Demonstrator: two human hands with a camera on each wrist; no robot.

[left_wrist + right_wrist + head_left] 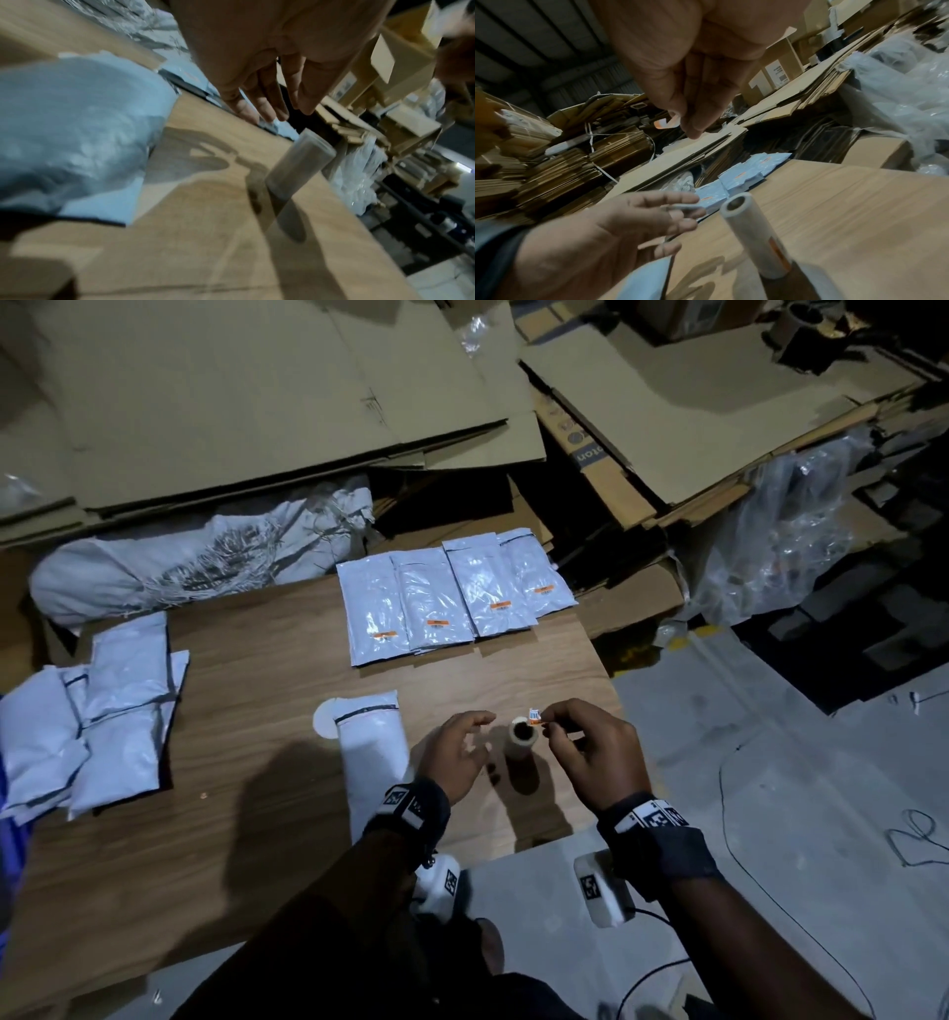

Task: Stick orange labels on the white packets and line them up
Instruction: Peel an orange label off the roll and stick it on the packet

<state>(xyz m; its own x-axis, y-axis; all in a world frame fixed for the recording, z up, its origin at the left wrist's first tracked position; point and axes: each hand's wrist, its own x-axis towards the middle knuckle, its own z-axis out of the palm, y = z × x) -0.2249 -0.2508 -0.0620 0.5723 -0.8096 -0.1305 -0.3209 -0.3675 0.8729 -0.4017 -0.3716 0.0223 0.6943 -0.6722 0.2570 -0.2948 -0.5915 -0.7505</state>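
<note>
Several white packets (452,598) with orange labels lie in a row at the table's far edge. One unlabelled packet (372,747) lies lengthwise in front of me, left of an upright label roll (523,743) (295,174) (754,233). My right hand (549,719) pinches a small orange label (534,715) (663,123) just above the roll's top. My left hand (472,737) (267,101) (670,215) hovers beside the roll with fingers spread and relaxed, holding nothing.
A loose pile of unlabelled white packets (97,726) sits at the table's left. A white round disc (324,720) peeks from under the near packet. Flattened cardboard (257,392), a woven sack (195,562) and clear plastic bags (780,531) lie beyond the wooden table (246,814).
</note>
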